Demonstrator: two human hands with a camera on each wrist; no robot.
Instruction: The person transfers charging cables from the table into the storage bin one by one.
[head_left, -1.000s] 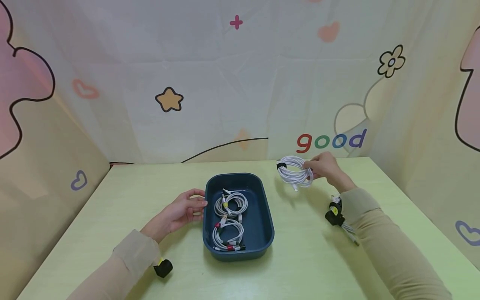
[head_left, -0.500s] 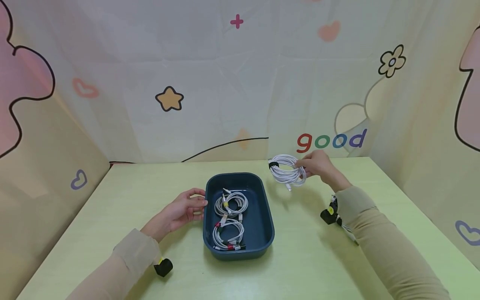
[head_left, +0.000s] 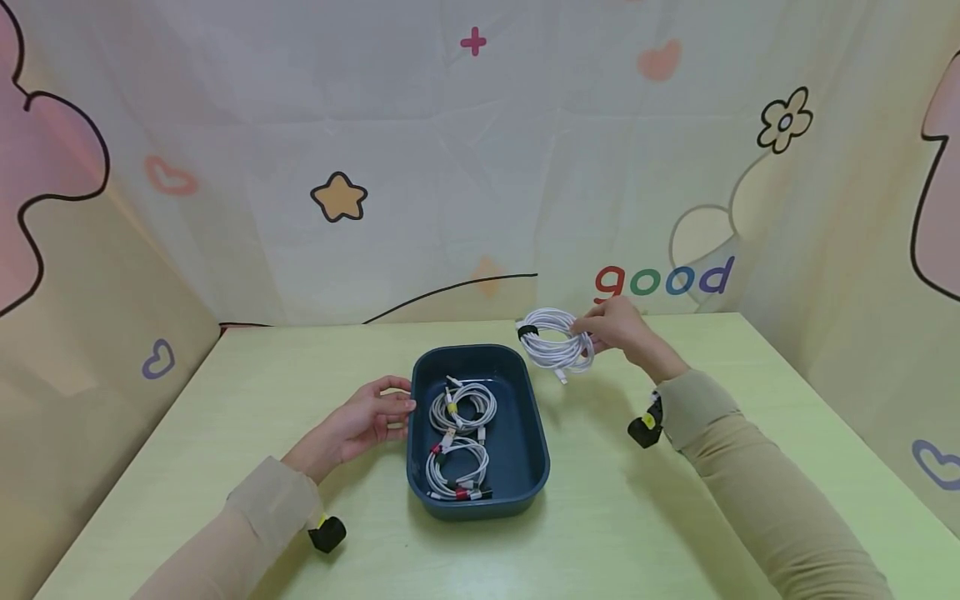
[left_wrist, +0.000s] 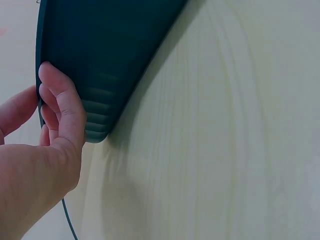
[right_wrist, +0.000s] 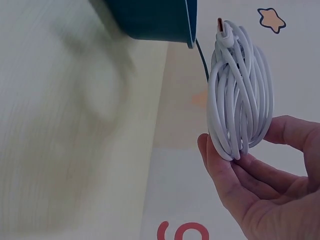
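In the head view, a dark blue plastic bin [head_left: 536, 467] stands at mid-table with coiled cables inside, one with a yellow tie [head_left: 452, 408] and one with red bands [head_left: 459, 475]. My left hand [head_left: 367, 421] holds the bin's left rim, its thumb at the edge and fingers against the outer wall [left_wrist: 65, 107]. My right hand [head_left: 618, 329] pinches a coiled white charging cable [head_left: 551, 354] by its right side, raised above the table beyond the bin's far right corner. A black strap [head_left: 527, 331] binds the coil; its plug [right_wrist: 225, 35] points upward in the right wrist view.
Black wrist cameras [head_left: 327, 534] sit below both cuffs. The pale yellow-green table [head_left: 600, 533] meets a printed cloth backdrop [head_left: 420, 167] along its far edge, with cloth on both sides too.
My right hand has carried the coiled white cable leftward toward the bin. The right sleeve now covers the cable that lay on the table at right. My left hand and the bin stay put.
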